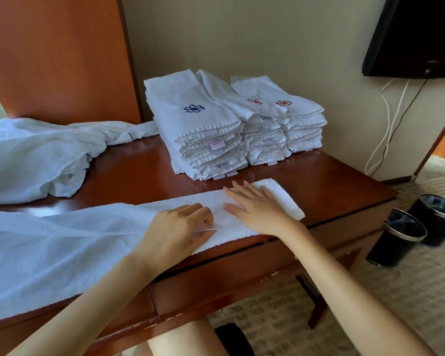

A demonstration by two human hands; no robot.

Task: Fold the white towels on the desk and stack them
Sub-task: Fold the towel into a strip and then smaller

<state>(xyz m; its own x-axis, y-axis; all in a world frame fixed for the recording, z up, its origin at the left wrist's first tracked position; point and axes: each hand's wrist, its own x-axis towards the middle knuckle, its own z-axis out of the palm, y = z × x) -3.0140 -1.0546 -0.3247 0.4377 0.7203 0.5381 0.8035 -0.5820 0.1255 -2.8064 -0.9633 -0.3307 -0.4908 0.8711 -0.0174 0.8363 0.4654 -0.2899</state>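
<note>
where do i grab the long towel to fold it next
Probably the short right end of the towel, pinched from the right: it lies flat and free on the desk; the left part is bunched, and the left hand and right hand cover the middle.

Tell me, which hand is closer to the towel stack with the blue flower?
Right. The right hand lies flat on the towel being folded, fingertips just short of the stack. The left hand pinches that towel nearer the front edge of the desk.
</note>
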